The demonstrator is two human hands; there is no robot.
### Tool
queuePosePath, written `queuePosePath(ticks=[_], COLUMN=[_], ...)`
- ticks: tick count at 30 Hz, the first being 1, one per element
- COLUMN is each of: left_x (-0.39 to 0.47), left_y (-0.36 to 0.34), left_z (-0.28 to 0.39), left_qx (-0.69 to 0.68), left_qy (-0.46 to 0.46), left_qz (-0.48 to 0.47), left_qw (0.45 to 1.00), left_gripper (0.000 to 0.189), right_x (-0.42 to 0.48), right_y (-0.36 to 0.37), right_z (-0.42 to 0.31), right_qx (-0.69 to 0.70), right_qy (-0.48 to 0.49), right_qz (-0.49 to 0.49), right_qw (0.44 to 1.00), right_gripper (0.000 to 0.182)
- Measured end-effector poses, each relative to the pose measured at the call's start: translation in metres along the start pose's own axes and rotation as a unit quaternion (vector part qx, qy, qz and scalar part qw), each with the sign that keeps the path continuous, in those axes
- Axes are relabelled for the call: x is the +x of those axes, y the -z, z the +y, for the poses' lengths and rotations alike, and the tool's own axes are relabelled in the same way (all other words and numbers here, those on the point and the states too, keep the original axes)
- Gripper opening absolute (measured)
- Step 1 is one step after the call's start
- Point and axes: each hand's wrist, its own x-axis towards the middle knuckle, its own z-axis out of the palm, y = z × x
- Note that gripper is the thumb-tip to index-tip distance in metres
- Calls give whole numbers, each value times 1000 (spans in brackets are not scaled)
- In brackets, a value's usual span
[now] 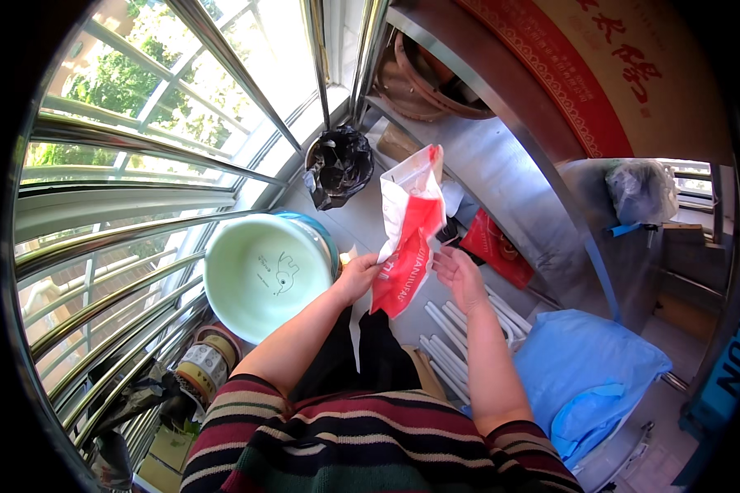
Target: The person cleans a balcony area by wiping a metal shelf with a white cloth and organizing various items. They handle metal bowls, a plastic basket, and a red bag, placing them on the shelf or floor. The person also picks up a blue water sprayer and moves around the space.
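Note:
My left hand point(356, 277) grips the side of a red and white plastic packaging bag point(407, 246), which bears writing. The bag hangs creased in front of me, its white end pointing away. Close to the bag's right edge is my right hand point(459, 277), fingers apart; whether a fingertip touches the bag is hard to tell. Left of the bag stands a pale green plastic basin point(265, 271) with an elephant drawing inside. Beyond it, in the corner, is a crumpled black plastic bag point(340, 163) with its mouth spread.
Metal railings point(148, 148) line the window side. A metal table point(499, 154) holds a clay pot point(431, 80) and a cardboard box point(660, 117). On the floor are another red bag point(496, 249), white tubes point(447, 351) and a blue plastic bag point(592, 357). Stacked flowerpots point(206, 363) stand lower left.

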Motion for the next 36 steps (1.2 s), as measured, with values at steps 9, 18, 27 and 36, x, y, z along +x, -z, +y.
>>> queuePosePath(ticks=[9, 18, 27, 36], left_x=[-16, 15, 25, 12], left_y=[1, -10, 0, 45], left_z=[-36, 34, 62, 56], left_qx=[358, 34, 400, 380], left_qy=[-226, -76, -48, -15], left_qz=[14, 65, 186, 261], left_qw=[906, 994, 896, 887], left_gripper=[34, 77, 37, 36], right_x=[25, 26, 30, 27], right_y=[7, -6, 4, 10], right_z=[-58, -32, -32, -47], right_qx=[-220, -530, -612, -653], right_qy=[82, 204, 193, 109], right_qz=[50, 114, 197, 226], right_qw=[971, 815, 741, 715], right_gripper=[47, 26, 22, 26])
